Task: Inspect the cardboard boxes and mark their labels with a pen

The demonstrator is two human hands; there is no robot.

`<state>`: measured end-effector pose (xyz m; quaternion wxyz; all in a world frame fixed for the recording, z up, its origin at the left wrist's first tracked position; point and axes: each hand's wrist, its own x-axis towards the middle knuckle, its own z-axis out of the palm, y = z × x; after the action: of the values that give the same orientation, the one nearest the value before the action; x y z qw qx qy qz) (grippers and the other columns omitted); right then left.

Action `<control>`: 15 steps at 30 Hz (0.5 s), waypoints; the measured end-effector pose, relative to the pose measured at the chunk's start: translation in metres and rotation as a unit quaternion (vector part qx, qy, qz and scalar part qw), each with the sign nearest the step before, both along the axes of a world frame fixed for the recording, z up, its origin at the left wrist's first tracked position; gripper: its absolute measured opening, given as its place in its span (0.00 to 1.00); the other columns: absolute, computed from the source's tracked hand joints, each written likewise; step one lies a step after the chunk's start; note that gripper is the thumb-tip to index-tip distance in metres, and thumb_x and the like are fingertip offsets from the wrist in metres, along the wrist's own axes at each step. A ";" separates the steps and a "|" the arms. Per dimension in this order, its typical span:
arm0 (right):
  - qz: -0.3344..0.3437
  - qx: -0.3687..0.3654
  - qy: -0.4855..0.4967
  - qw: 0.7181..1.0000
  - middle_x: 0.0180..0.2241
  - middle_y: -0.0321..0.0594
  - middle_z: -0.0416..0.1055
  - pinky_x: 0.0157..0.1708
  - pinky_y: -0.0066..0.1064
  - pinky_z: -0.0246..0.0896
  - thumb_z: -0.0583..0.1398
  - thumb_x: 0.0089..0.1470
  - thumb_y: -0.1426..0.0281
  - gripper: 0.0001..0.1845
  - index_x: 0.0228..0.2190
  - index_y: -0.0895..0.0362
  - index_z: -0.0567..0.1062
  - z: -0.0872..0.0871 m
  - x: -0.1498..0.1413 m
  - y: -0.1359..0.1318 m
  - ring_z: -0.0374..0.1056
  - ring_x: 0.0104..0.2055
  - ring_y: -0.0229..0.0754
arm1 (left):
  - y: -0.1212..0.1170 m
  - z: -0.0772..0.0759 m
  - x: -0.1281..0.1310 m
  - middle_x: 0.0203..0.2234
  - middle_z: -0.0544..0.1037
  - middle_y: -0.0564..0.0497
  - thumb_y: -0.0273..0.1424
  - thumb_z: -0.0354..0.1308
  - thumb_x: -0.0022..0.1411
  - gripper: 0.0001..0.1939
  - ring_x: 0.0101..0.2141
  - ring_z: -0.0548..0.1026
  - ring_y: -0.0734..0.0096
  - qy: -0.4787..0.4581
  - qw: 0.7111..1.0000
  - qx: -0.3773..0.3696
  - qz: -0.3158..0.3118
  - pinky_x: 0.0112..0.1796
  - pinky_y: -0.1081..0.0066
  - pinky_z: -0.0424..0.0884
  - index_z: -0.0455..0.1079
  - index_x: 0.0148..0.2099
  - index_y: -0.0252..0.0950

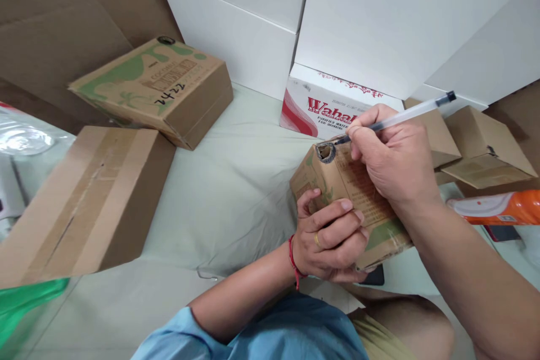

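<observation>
My left hand [331, 239] is closed round the near end of a brown cardboard box [337, 183] with green print, holding it tilted above my lap. A red thread is tied on that wrist and a ring sits on one finger. My right hand [394, 160] rests on top of the box and pinches a clear pen [405, 116] with a black cap end. The pen's tip touches the box's top edge beside a small round hole in the corner.
A similar green-printed box [160, 87] marked "7422" lies at the far left on a pale sheet. A plain taped carton [90, 197] sits nearer left. White boxes [379, 17], a red-and-white water carton [320, 107], small brown boxes [485, 146] and an orange bottle [502, 208] crowd the back and right.
</observation>
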<state>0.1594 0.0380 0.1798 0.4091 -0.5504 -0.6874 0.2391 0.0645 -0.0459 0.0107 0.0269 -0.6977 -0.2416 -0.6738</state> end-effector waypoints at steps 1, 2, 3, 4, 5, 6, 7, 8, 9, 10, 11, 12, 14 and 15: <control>-0.001 0.004 -0.001 1.000 0.19 0.27 0.63 0.23 0.28 0.51 0.63 0.59 0.77 0.12 0.26 0.52 0.72 -0.001 0.001 0.000 0.56 0.22 0.34 | 0.000 0.001 0.000 0.46 0.86 0.50 0.49 0.65 0.65 0.16 0.57 0.81 0.48 -0.002 1.000 0.001 -0.004 0.71 0.38 0.55 0.76 0.48 0.46; 0.002 0.006 -0.001 1.000 0.19 0.28 0.63 0.23 0.28 0.51 0.63 0.58 0.77 0.12 0.25 0.52 0.72 -0.002 0.003 -0.001 0.56 0.22 0.34 | 0.001 0.002 0.000 0.47 0.86 0.50 0.48 0.65 0.66 0.16 0.57 0.81 0.49 -0.005 1.000 0.002 -0.003 0.71 0.39 0.55 0.76 0.48 0.45; 0.009 0.008 0.004 1.000 0.19 0.28 0.63 0.23 0.28 0.51 0.63 0.58 0.77 0.12 0.25 0.52 0.72 -0.004 0.004 -0.001 0.56 0.22 0.34 | 0.001 0.003 0.001 0.47 0.87 0.50 0.48 0.63 0.68 0.15 0.57 0.81 0.50 -0.008 1.000 0.004 0.000 0.71 0.40 0.56 0.76 0.48 0.44; 0.019 0.011 0.016 1.000 0.19 0.28 0.63 0.23 0.29 0.51 0.63 0.59 0.77 0.12 0.26 0.52 0.72 -0.005 0.005 -0.002 0.57 0.22 0.34 | 0.002 0.004 0.001 0.46 0.87 0.49 0.47 0.60 0.70 0.14 0.57 0.81 0.53 -0.012 1.000 0.007 0.005 0.71 0.41 0.57 0.76 0.48 0.43; 0.029 0.016 0.034 0.999 0.19 0.28 0.64 0.23 0.29 0.51 0.63 0.60 0.76 0.11 0.26 0.52 0.72 -0.006 0.005 -0.002 0.57 0.22 0.35 | 0.002 0.005 0.002 0.46 0.87 0.49 0.46 0.58 0.72 0.14 0.56 0.81 0.55 -0.017 1.000 0.011 0.012 0.71 0.43 0.58 0.76 0.48 0.43; 0.037 0.027 0.056 0.997 0.20 0.29 0.65 0.23 0.29 0.51 0.63 0.61 0.74 0.11 0.27 0.52 0.72 -0.006 0.004 -0.003 0.57 0.21 0.35 | 0.002 0.006 0.002 0.46 0.87 0.49 0.46 0.56 0.74 0.15 0.55 0.81 0.57 -0.021 1.000 0.013 0.018 0.71 0.44 0.59 0.76 0.48 0.42; 0.040 0.044 0.081 0.995 0.21 0.30 0.66 0.23 0.30 0.51 0.63 0.63 0.72 0.10 0.29 0.52 0.73 -0.005 0.004 -0.004 0.58 0.21 0.35 | 0.003 0.007 0.001 0.45 0.88 0.49 0.45 0.56 0.74 0.15 0.55 0.82 0.58 -0.023 0.999 0.014 0.023 0.71 0.45 0.60 0.76 0.48 0.42; 0.036 0.066 0.106 0.991 0.22 0.30 0.68 0.22 0.30 0.51 0.63 0.64 0.70 0.08 0.31 0.52 0.73 -0.003 0.005 -0.004 0.59 0.21 0.35 | 0.003 0.008 0.000 0.46 0.88 0.50 0.46 0.57 0.74 0.14 0.55 0.82 0.58 -0.020 0.999 0.013 0.025 0.71 0.45 0.60 0.76 0.49 0.43; 0.024 0.096 0.131 0.986 0.25 0.32 0.71 0.22 0.31 0.50 0.63 0.66 0.68 0.07 0.33 0.51 0.73 0.000 0.007 -0.004 0.59 0.21 0.35 | 0.003 0.008 -0.001 0.46 0.88 0.50 0.46 0.58 0.73 0.14 0.55 0.82 0.58 -0.014 1.000 0.011 0.025 0.71 0.44 0.61 0.76 0.49 0.43; 0.006 0.128 0.153 0.980 0.27 0.33 0.74 0.22 0.32 0.49 0.63 0.67 0.67 0.06 0.35 0.50 0.73 0.003 0.013 -0.005 0.59 0.21 0.36 | 0.002 0.009 -0.003 0.46 0.88 0.49 0.46 0.60 0.72 0.14 0.55 0.83 0.57 -0.006 1.000 0.009 0.023 0.71 0.44 0.61 0.76 0.50 0.43; -0.018 0.164 0.171 0.971 0.30 0.35 0.76 0.21 0.32 0.47 0.62 0.68 0.65 0.04 0.37 0.50 0.73 0.006 0.022 -0.005 0.59 0.21 0.36 | 0.002 0.010 -0.005 0.46 0.87 0.49 0.46 0.61 0.72 0.15 0.56 0.83 0.56 0.002 1.000 0.007 0.021 0.72 0.44 0.61 0.76 0.51 0.42; -0.046 0.198 0.182 0.962 0.33 0.37 0.78 0.21 0.34 0.46 0.62 0.69 0.64 0.03 0.39 0.49 0.73 0.007 0.035 -0.006 0.59 0.21 0.37 | 0.001 0.010 -0.008 0.46 0.87 0.48 0.46 0.61 0.72 0.16 0.57 0.82 0.56 0.009 1.000 0.005 0.019 0.72 0.44 0.61 0.76 0.52 0.41; -0.094 0.239 0.164 0.953 0.36 0.39 0.78 0.22 0.36 0.45 0.60 0.71 0.62 0.04 0.43 0.47 0.73 0.002 0.074 -0.012 0.60 0.22 0.38 | -0.001 0.011 -0.012 0.46 0.87 0.46 0.46 0.61 0.74 0.18 0.59 0.81 0.56 0.019 1.000 0.001 0.017 0.73 0.44 0.62 0.76 0.54 0.38; -0.111 0.221 0.124 0.961 0.36 0.39 0.76 0.24 0.36 0.46 0.59 0.73 0.61 0.04 0.46 0.46 0.72 -0.006 0.098 -0.017 0.61 0.24 0.40 | -0.001 0.011 -0.013 0.47 0.87 0.45 0.46 0.61 0.74 0.18 0.60 0.81 0.56 0.021 1.000 -0.001 0.016 0.73 0.44 0.62 0.76 0.54 0.38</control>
<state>0.2575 0.0211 0.1741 0.6265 -0.4849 -0.6019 0.1007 0.0512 -0.0473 0.0216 0.0421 -0.7080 -0.2526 -0.6581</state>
